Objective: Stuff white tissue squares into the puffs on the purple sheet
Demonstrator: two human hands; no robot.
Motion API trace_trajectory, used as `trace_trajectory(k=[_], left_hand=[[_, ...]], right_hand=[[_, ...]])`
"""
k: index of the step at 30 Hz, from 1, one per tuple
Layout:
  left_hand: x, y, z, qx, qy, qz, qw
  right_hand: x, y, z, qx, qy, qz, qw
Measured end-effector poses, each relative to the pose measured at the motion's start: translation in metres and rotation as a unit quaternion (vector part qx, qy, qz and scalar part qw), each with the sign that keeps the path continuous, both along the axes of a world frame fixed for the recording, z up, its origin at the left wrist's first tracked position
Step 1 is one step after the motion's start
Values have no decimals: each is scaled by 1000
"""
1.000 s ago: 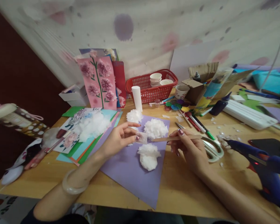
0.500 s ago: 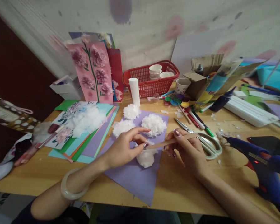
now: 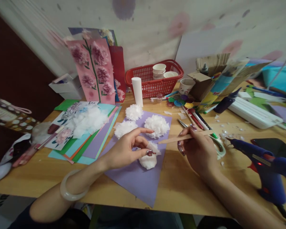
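My left hand [image 3: 126,149] hovers over the purple sheet [image 3: 143,184], thumb and fingers curled around a small piece of white tissue paper [image 3: 155,148]. Its index finger stretches out above. Just below is a partly covered white tissue flower [image 3: 148,161]. Pinched in my right hand [image 3: 197,149] is a thin wooden stick [image 3: 175,138], its tapered tip pointing left, a short way from the tissue. Fuller white paper pompoms lie farther back on the sheet: one on the right [image 3: 156,126], one at the back [image 3: 133,112] and one at left [image 3: 125,128], partly hidden by my hand.
Right of my right hand lies a blue glue gun [image 3: 264,162] with a red light. Scissors [image 3: 220,149] sit partly behind that hand. White tissue [image 3: 89,122] is heaped on coloured paper at left. A white roll [image 3: 137,92] stands before a red basket [image 3: 152,89].
My right hand has drawn the wooden stick away to the right, so its tip no longer meets my left fingertips. My left hand stays nearly in place. The view has shifted slightly.
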State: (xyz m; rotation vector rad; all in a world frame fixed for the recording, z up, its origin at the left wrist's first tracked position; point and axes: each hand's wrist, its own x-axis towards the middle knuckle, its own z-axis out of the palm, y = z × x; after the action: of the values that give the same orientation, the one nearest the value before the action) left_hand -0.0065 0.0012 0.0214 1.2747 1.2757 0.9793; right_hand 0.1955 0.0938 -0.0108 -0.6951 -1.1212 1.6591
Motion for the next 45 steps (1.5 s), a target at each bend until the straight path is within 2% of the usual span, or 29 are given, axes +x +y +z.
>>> trace_trajectory(k=[4,14,22,27,33,39,45], left_hand=[[0,-1,2,1,-15,-1,1000],[3,-5,8,-27,35,-77,996],[10,-10,12,-13,66,-105,992],[8,-14,15,-5,47,-110,993],[10,-15,16,-31,70,-72,994],[10,-16,12,-47,60,-18,997],[7,-18,15,3,114,41,993]], right_hand=[[0,0,-2,-22,-24,-4,999],[-2,-5,1,-35,-32,26,999],[-2,-7,2,-19,-15,43,999],[0,-9,0,-13,-5,49,999],[0,-8,-2,-7,1,61,998],[1,-5,1,-2,32,17,999],[2,-7,-2,8,11,20,1000]])
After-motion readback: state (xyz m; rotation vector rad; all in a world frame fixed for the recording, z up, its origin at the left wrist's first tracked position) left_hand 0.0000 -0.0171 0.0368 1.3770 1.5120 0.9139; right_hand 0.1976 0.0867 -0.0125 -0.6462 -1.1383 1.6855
